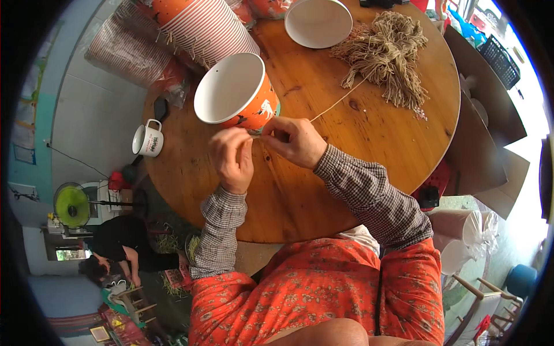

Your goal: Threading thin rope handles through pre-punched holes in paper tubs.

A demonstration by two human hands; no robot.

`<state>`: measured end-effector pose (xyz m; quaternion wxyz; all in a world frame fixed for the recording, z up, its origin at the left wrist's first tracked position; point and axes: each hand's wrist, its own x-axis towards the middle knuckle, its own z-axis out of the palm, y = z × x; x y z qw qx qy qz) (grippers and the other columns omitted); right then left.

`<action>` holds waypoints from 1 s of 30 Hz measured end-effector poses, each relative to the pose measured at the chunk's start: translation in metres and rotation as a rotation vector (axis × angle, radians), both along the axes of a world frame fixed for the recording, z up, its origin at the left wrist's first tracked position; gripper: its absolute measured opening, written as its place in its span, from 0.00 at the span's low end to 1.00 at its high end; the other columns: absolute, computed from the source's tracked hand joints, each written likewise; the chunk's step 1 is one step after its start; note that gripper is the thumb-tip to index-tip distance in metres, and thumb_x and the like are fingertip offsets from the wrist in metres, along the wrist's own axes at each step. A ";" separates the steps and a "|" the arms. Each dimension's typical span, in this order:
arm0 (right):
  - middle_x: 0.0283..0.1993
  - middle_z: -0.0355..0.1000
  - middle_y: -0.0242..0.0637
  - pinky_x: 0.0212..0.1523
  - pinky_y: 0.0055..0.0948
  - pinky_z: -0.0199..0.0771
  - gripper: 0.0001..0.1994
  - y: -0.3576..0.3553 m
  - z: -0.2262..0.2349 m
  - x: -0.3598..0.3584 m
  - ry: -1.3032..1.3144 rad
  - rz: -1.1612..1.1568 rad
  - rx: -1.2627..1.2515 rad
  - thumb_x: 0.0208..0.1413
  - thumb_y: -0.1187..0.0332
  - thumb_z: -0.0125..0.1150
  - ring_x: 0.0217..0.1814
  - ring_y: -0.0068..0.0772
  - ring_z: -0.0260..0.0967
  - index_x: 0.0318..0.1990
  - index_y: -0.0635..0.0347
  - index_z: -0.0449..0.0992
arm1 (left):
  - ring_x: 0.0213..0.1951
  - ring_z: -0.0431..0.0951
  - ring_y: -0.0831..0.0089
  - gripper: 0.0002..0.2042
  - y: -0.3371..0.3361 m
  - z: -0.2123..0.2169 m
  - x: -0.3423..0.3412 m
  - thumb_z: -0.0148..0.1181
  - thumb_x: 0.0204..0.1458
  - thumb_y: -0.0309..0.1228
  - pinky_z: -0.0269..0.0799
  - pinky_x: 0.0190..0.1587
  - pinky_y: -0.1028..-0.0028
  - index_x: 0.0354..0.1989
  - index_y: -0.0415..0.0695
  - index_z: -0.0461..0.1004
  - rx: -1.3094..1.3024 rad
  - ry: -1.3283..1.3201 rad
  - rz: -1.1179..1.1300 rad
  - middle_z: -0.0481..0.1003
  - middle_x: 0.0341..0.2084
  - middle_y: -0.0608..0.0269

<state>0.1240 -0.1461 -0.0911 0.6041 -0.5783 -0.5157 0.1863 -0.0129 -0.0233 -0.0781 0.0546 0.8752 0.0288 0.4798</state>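
An orange paper bucket (258,109) with a white inside and printed figures stands on the round wooden table just beyond my hands. My left hand (232,160) is closed, thumb and fingers pinched together near the bucket's base. Beside it, my right hand (299,143) pinches a thin beige cord (339,102). A short length of this cord shows between the two sets of fingertips. From my right hand it runs to a tangled heap of beige cords (384,55) at the far right. Whether the cord passes through the bucket's wall is hidden.
Nested orange paper buckets (202,29) lie at the far left, near plastic-wrapped stacks (130,49). Another white-lined bucket (318,24) sits at the far edge. A white mug (151,142) and a dark phone (161,108) are at left. A person (124,245) bends over beyond the table.
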 end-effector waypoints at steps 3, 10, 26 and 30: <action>0.18 0.63 0.27 0.23 0.21 0.61 0.05 0.001 -0.003 0.007 0.091 -0.089 -0.010 0.54 0.71 0.61 0.20 0.15 0.58 0.34 0.62 0.74 | 0.45 0.73 0.56 0.14 -0.002 0.034 0.021 0.63 0.49 0.25 0.67 0.49 0.61 0.44 0.40 0.72 0.051 -0.020 0.115 0.74 0.39 0.57; 0.26 0.68 0.29 0.40 0.25 0.71 0.05 0.005 -0.005 0.020 1.158 0.430 0.420 0.60 0.69 0.55 0.30 0.25 0.69 0.37 0.60 0.71 | 0.34 0.80 0.56 0.09 -0.001 0.053 0.019 0.56 0.53 0.21 0.75 0.36 0.67 0.43 0.36 0.73 -0.369 0.372 0.067 0.77 0.35 0.49; 0.34 0.70 0.31 0.36 0.23 0.72 0.06 -0.013 0.021 -0.004 1.073 0.511 0.443 0.61 0.69 0.55 0.31 0.24 0.70 0.38 0.61 0.69 | 0.39 0.79 0.69 0.11 -0.032 0.067 0.010 0.55 0.54 0.19 0.74 0.42 0.74 0.47 0.34 0.72 -0.445 0.402 0.039 0.78 0.37 0.52; 0.34 0.70 0.32 0.37 0.22 0.71 0.05 -0.012 0.020 -0.001 1.078 0.555 0.461 0.61 0.69 0.54 0.32 0.24 0.70 0.38 0.61 0.69 | 0.37 0.79 0.64 0.12 -0.030 0.061 0.011 0.54 0.52 0.18 0.74 0.39 0.71 0.46 0.34 0.72 -0.369 0.374 0.029 0.77 0.37 0.50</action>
